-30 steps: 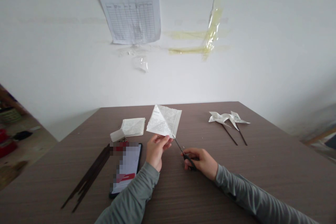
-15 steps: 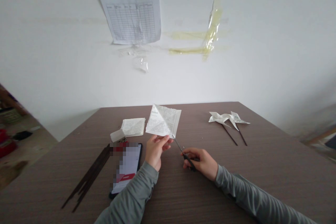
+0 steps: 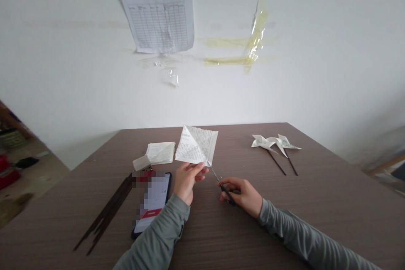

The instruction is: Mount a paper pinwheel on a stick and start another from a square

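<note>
Holding paper (image 3: 196, 145) and scissors (image 3: 228, 195) over table (image 3: 221, 236).
Pinched paper in fingers of left hand (image 3: 186, 181), clamped fingers of right hand (image 3: 246, 195) on scissors; shifted paper a tiny bit left since before.

Our left forearm (image 3: 158, 230) slants up and rightward from the lower edge, its grey sleeve reaching the wrist. Our left hand (image 3: 184, 183) is raised, thumb and fingers closed in a pinch, their tips pointing right. Our right forearm (image 3: 303, 232), sleeved alike, comes in from the lower right; our right hand (image 3: 242, 193) curls its fingers leftward, apart from the left and slightly lower.
</note>
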Demonstrator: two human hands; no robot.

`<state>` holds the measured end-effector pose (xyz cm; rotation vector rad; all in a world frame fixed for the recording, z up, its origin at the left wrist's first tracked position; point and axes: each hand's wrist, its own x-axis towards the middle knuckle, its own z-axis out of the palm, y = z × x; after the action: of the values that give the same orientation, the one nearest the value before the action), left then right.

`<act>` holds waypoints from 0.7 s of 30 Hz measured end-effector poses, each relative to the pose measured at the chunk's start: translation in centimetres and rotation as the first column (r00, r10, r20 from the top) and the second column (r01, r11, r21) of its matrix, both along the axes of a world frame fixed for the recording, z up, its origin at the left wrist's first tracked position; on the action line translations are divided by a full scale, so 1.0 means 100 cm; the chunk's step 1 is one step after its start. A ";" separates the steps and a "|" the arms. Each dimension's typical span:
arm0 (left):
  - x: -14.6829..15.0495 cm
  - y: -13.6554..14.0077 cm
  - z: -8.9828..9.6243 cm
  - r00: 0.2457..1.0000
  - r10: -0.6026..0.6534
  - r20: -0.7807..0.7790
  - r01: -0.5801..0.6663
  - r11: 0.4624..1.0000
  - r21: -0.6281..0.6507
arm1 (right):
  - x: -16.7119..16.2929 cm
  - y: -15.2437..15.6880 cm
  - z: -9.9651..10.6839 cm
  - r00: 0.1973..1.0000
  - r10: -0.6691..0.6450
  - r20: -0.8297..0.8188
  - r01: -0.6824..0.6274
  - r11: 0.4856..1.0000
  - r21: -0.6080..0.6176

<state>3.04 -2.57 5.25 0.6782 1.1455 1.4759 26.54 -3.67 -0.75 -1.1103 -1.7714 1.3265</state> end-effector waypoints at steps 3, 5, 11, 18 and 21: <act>-0.001 0.000 -0.001 1.000 -0.005 -0.021 0.005 1.000 0.004 | 0.000 -0.001 0.001 1.000 0.001 -0.020 -0.001 1.000 -0.002; -0.002 0.000 -0.002 0.999 -0.009 -0.030 0.010 1.000 0.007 | -0.001 -0.001 0.001 0.999 0.002 -0.044 -0.002 1.000 -0.006; -0.002 0.000 -0.005 0.999 -0.011 -0.038 0.011 1.000 0.005 | -0.004 -0.001 0.000 0.997 -0.017 -0.082 0.016 1.000 -0.017; -0.004 0.002 -0.008 0.999 -0.021 -0.040 0.022 1.000 0.022 | -0.003 -0.002 0.001 0.997 0.000 -0.082 -0.002 1.000 -0.031; -0.005 0.002 -0.008 0.999 -0.022 -0.047 0.023 1.000 0.021 | -0.003 -0.002 0.003 0.995 0.011 -0.096 -0.014 0.999 -0.031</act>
<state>2.58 -2.38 4.44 0.7420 1.1554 1.4623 26.27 -3.88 -0.48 -1.0370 -1.6956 1.3965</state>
